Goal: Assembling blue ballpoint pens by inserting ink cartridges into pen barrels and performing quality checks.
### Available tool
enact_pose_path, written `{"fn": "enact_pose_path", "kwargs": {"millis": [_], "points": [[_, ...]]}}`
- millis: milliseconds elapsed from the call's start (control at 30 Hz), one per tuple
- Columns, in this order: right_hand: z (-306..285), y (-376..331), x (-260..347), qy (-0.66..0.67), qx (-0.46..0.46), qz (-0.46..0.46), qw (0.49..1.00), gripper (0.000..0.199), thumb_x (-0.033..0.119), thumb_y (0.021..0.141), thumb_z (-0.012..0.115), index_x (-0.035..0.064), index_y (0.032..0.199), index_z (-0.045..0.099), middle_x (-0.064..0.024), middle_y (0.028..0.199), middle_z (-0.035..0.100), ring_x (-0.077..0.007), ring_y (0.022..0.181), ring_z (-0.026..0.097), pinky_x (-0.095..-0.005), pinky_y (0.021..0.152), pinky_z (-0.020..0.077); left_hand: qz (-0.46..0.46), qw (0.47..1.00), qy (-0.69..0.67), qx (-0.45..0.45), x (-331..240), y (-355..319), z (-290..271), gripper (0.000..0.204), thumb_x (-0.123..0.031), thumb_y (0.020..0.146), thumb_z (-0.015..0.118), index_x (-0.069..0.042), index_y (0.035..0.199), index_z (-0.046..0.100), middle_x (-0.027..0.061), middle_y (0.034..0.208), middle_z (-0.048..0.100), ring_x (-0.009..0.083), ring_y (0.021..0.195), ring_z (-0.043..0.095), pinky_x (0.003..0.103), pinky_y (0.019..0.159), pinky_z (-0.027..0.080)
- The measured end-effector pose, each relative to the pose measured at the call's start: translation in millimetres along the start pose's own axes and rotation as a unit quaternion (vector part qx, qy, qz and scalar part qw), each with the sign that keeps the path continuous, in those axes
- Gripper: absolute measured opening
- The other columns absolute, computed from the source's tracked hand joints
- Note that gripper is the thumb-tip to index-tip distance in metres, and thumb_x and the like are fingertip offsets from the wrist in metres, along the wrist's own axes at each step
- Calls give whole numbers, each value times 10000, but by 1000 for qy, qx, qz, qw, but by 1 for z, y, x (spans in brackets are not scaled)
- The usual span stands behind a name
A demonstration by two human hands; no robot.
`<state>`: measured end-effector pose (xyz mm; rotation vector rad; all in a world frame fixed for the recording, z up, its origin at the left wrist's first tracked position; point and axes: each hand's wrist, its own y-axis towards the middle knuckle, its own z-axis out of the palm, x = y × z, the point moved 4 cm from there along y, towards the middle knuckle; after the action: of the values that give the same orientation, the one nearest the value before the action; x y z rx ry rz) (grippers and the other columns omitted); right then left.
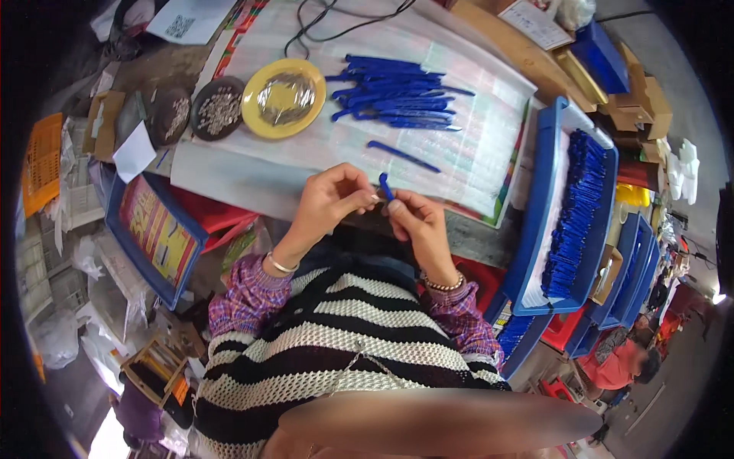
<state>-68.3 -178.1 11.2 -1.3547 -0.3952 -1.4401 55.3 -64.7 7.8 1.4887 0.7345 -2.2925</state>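
My left hand [330, 200] and my right hand [417, 226] meet at the table's near edge, both pinching a short blue pen part [385, 186] that stands upright between the fingertips. Beyond them a single blue pen barrel [403, 156] lies on the white table cover. Farther back is a loose pile of blue pen barrels [394, 95]. A yellow dish [284, 97] with thin shiny metal pieces sits left of the pile.
Two dark round dishes [217, 108] of small metal bits lie left of the yellow dish. A blue tray [541, 214] on my right holds rows of blue pens, with more blue trays stacked beyond. Cardboard boxes stand at the back right. Another person in red [621, 366] is at lower right.
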Motion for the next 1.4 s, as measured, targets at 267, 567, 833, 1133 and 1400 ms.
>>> {"fn": "enact_pose_path", "kwargs": {"millis": [267,567,833,1133,1400], "points": [[-5,2,-7,85,-22,25,996,153,90,905,614,-16,1012,642,-34,805,633,-28,550,437,-178,474,313,59,996,69,-18,9,-2,11,77,5,853,645,16,893,580,28,840,620,92,756,611,213,690,484],[-4,-3,-3,-12,-60,-19,998,140,60,889,615,-30,990,649,-43,767,634,-30,517,412,-182,462,288,201,942,263,-50,-2,-4,17,97,-67,824,668,-15,889,620,71,801,641,137,701,623,267,607,467],[1,1,-5,24,-54,-27,998,216,73,919,578,-51,1089,628,-34,797,631,-36,557,432,-185,491,311,157,960,225,-57,-1,-4,10,112,-102,867,653,5,864,618,52,757,648,103,631,588,257,570,456],[2,-3,1,-115,-69,-71,988,226,74,919,588,-32,1110,649,-49,827,672,-48,598,523,-184,531,421,202,935,269,-108,-11,-3,11,109,-104,851,669,-13,827,614,56,703,632,109,587,578,246,548,458],[5,-4,6,-157,-82,-97,979,218,52,904,607,-34,1097,659,-55,813,684,-55,600,565,-188,507,441,232,912,310,-134,-15,-6,14,112,-101,836,675,-23,805,600,73,682,615,137,540,567,264,500,432]]}}
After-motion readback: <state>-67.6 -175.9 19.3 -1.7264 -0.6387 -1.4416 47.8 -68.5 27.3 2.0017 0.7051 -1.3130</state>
